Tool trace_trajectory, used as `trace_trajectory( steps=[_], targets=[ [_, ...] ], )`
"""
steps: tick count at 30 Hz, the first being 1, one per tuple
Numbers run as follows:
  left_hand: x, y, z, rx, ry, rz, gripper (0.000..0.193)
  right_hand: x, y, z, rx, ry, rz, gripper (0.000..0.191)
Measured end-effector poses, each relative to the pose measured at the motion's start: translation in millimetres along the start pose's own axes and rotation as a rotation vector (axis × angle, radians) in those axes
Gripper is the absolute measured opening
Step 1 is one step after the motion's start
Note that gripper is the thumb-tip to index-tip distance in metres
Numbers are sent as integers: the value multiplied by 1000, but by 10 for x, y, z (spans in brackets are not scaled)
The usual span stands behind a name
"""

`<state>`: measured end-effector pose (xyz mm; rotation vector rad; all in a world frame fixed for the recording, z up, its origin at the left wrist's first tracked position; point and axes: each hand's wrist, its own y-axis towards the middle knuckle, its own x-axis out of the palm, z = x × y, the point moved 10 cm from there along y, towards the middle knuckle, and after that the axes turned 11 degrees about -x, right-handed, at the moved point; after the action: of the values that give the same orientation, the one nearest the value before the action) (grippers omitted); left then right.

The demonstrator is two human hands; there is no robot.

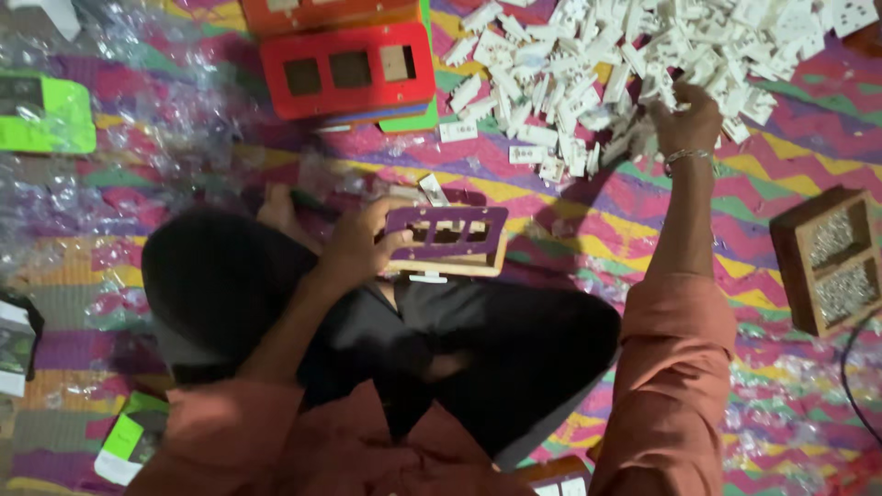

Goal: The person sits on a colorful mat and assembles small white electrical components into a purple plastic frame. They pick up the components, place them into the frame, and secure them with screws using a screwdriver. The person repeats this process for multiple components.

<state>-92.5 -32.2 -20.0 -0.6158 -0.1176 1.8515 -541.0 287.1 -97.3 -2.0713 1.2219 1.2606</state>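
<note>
I sit cross-legged on a bright zigzag mat. My left hand [360, 243] grips the left end of a purple board [447, 236] with three square cut-outs, resting over my knee. A small white piece [433, 189] stands at its top edge. My right hand [684, 118] reaches far forward into a heap of white plastic switch parts [606, 64], fingers curled down among them; whether it holds one is unclear.
A red board [347, 70] with three square holes lies on orange and green boards at the top. Crinkled clear plastic [147, 138] covers the left. A wooden box [831, 262] with small metal parts sits on the right. Green-and-white packets [44, 112] lie along the left edge.
</note>
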Motion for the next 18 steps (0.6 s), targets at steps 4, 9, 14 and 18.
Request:
trace_trajectory(
  steps=[4, 9, 14, 18],
  targets=[
    [142, 147, -271, -132, -252, -56, 37, 0, 485, -282, -70, 134, 245, 73],
    [63, 248, -389, -164, -523, -34, 38, 226, 559, -653, -68, 141, 426, 67],
    [62, 190, -422, -24, -467, 16, 33, 311, 246, -818, 1, -48, 67, 34],
    [-6, 101, -297, 31, -477, 26, 30, -131, -380, -1397, -110, 470, 90, 36]
  ],
)
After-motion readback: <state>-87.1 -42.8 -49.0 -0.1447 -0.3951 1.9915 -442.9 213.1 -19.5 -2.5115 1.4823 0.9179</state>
